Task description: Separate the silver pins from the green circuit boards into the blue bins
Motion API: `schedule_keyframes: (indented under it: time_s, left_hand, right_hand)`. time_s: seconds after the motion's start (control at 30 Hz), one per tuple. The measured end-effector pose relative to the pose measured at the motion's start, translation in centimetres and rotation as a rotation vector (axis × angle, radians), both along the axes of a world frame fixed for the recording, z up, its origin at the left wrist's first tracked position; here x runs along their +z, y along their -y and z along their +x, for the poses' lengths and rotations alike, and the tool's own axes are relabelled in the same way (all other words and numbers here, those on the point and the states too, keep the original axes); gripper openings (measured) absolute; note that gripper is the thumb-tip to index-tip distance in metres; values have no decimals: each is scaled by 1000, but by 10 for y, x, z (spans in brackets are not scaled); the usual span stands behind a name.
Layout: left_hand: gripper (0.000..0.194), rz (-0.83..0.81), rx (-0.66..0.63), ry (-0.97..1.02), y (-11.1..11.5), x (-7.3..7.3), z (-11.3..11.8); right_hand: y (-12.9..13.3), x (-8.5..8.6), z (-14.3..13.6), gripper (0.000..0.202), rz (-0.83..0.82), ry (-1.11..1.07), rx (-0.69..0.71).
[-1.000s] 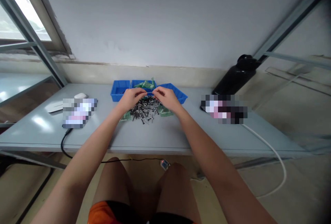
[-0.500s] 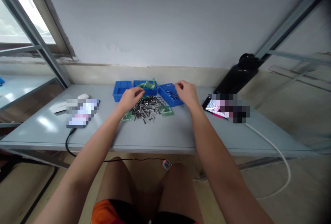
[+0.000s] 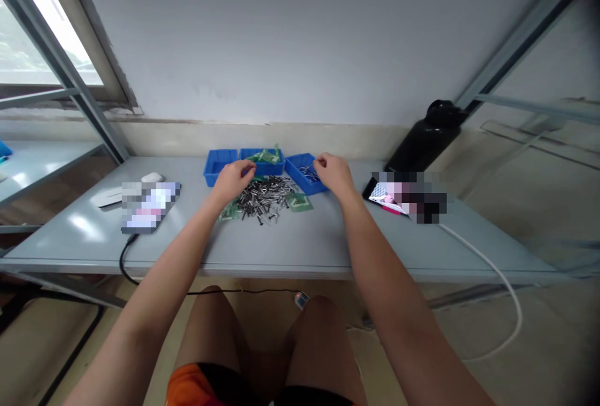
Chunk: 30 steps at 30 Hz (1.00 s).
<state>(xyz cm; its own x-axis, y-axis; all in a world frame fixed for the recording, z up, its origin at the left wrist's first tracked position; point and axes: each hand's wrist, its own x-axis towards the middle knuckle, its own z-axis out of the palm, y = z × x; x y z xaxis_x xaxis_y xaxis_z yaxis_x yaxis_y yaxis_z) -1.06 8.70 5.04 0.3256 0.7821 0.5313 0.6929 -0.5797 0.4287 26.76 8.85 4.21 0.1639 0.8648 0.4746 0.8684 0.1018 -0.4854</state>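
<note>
A pile of dark and silver screws (image 3: pixel 265 197) lies on the grey table (image 3: pixel 281 247). My left hand (image 3: pixel 233 180) is over the pile's left side, its fingertips pinched together near a green packet in the middle blue bin (image 3: pixel 269 168); what they hold is too small to name. At the right blue bin (image 3: pixel 304 184), which holds loose screws, my right hand (image 3: pixel 332 172) is closed at its right edge, and anything in its fingertips is too small to tell. The left blue bin (image 3: pixel 219 176) shows no contents. A green packet (image 3: pixel 300 202) lies right of the pile.
A phone (image 3: pixel 150 207) with a black cable and a white case (image 3: pixel 152 177) are at the left. On the right a black bottle (image 3: pixel 424 143) stands behind another phone (image 3: pixel 389 197). A white cable (image 3: pixel 487 259) hangs past the table's edge.
My right hand has lowered slightly toward the right blue bin. My left hand stays nearly in place, its fingers still closed. The whole view has shifted a little.
</note>
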Motion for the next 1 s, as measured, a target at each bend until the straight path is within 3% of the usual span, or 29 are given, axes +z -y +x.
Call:
schedule_keyframes:
  time_s: [0.57, 0.77, 0.9, 1.0]
  left_hand:
    - [22, -74, -118, -193, -2, -4, 0]
    - [21, -115, -240, -335, 1, -5, 3]
    - [18, -141, -322, -410, 1, -7, 4]
    - [15, -171, -312, -482, 2, -7, 6]
  right_hand:
    - [2, 2, -6, 17, 0, -78, 46]
    - [8, 9, -24, 21, 135, -185, 216]
    - [11, 7, -40, 19, 136, -166, 359]
    - [13, 3, -50, 19, 109, -110, 435]
